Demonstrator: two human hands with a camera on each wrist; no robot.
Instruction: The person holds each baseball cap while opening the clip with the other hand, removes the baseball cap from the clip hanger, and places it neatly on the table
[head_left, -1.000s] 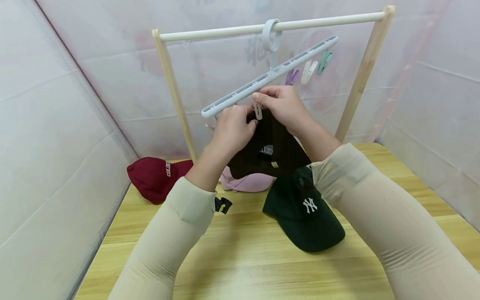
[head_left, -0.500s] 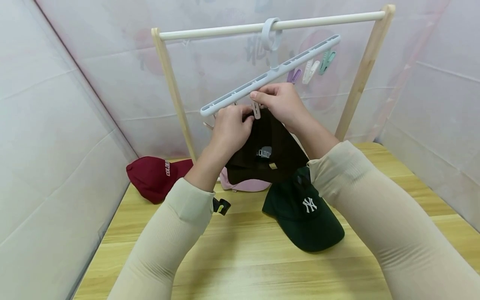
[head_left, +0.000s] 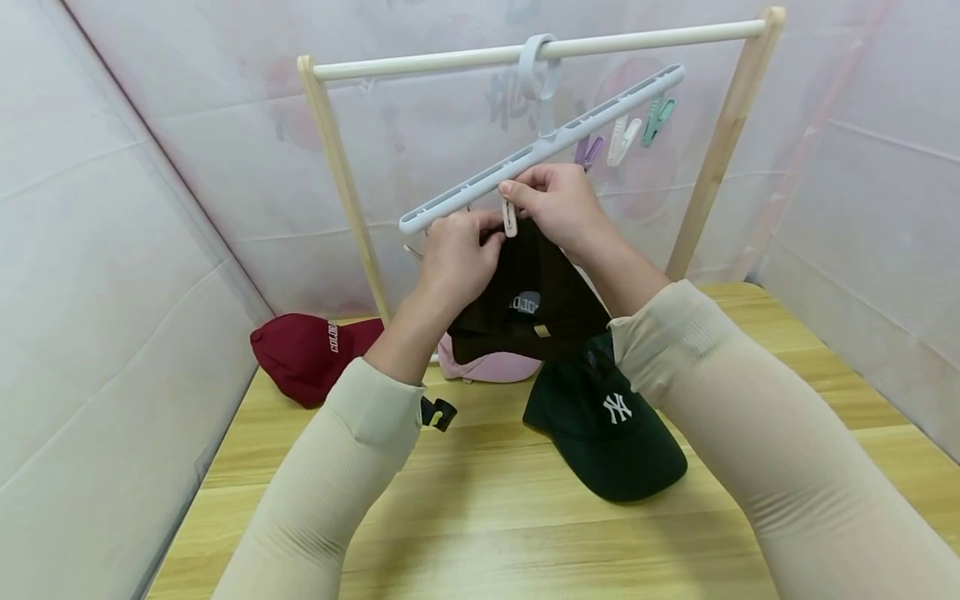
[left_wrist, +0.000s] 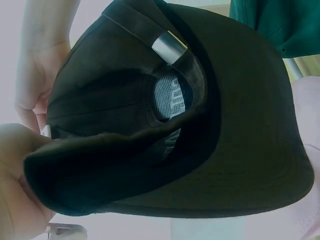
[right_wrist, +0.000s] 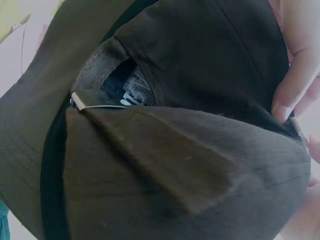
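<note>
Wooden worktop (head_left: 480, 517), white-walled booth: cap clipping underway.
Left hand (head_left: 459, 260) grips dark brown cap (head_left: 534, 304); right hand (head_left: 558, 204) pinches white clip (head_left: 510, 218); three caps unhung.

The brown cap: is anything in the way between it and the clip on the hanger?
Nothing visible. The left hand holds the brown cap right up at the white clip, which the right hand pinches under the hanger. The other caps lie lower, on the table.
</note>
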